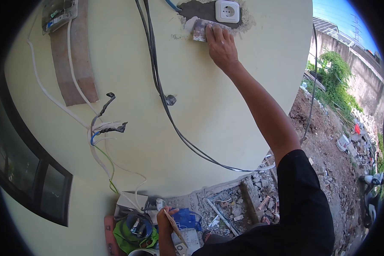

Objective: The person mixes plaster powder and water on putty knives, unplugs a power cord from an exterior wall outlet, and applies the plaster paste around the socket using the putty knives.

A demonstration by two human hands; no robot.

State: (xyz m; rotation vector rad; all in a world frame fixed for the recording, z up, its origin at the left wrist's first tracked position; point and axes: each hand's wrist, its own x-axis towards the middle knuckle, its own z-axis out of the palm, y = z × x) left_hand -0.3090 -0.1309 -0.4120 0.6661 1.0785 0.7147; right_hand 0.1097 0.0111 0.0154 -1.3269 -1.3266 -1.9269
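High on the cream wall (226, 128), my right hand (222, 48) presses a flat, stained rectangular scraper (199, 32) against the surface, fingers spread over its face. Directly above it, a dark grey patch of wet-looking mortar (197, 9) surrounds a white power socket (227, 11). A blue conduit (172, 5) enters the patch from the left. Low down, my left hand (163, 218) grips a thin wooden board (175, 226), seen nearly edge-on. Whatever lies on the board's far face is hidden.
Black cables (155, 72) hang across the wall. Loose wires with taped ends (111, 126) dangle left, below an open electrical box (60, 17). A green bag (128, 239) and blue bag (184, 218) sit below. Rubble (234, 209) covers the ground; a dark-framed window (38, 179) is at left.
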